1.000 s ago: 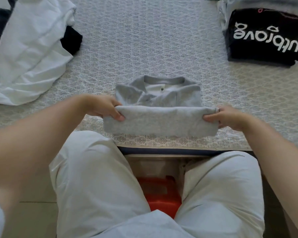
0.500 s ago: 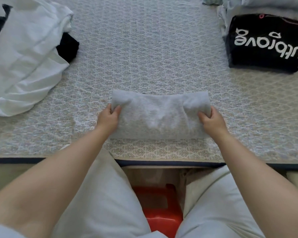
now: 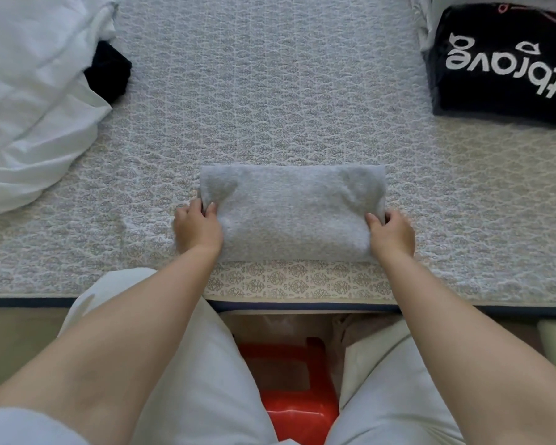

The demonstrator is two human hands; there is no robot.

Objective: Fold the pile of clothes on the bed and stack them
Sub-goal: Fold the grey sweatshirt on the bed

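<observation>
1. Folded grey garment [image 3: 292, 213]: laid flat on the bed [image 3: 270, 91], near its front edge.
2. Left hand [image 3: 197, 227]: garment's left end is pinched.
3. Right hand [image 3: 392, 234]: garment's right end is gripped.
4. Black folded shirt [image 3: 501, 62]: placed far right.

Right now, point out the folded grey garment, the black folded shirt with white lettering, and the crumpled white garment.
folded grey garment [image 3: 294, 216]: head view, centre of top face.
black folded shirt with white lettering [image 3: 507, 62]: head view, printed front.
crumpled white garment [image 3: 32, 101]: head view, middle of the heap.
</observation>
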